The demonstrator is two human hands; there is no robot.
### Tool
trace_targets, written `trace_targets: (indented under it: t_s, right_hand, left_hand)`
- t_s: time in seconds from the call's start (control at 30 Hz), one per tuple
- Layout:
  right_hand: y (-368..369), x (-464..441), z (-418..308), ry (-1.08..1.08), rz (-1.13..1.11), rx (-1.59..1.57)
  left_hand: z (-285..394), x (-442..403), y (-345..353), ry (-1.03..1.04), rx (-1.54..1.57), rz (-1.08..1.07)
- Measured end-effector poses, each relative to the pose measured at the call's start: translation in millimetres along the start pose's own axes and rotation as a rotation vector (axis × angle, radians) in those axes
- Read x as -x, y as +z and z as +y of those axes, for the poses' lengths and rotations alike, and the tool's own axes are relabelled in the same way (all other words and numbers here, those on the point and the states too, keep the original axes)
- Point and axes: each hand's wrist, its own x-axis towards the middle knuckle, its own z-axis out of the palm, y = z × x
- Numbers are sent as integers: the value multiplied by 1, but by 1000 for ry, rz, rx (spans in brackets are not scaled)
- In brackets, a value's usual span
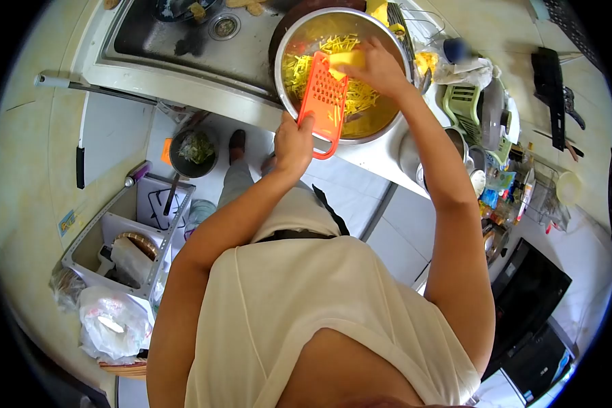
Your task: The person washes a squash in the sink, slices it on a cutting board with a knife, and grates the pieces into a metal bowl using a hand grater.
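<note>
Round silver metal bowl (375,125): I see it at the frame's upper centre.
Flat orange-red plastic grater (324,102): slanted across the bowl, lower end reaching over the rim.
Chunky yellow piece (344,61): at the grater's upper end.
Thin yellow shreds (362,99): heaped loosely in the bowl.

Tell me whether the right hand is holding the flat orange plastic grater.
No, the left hand grips the grater, while the right hand holds a solid yellow chunk.
</note>
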Motion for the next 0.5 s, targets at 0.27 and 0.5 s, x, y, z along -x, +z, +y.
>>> trace_targets:
  t_s: [0.27,0.5]
  right_hand:
    - [-33,51,-30,112,-171,-163]
    - [-33,76,-85,69,-94,-45]
  left_hand:
    - [-2,-6,3,29,-13,20]
    - [2,-5,-1,62,-33,-6]
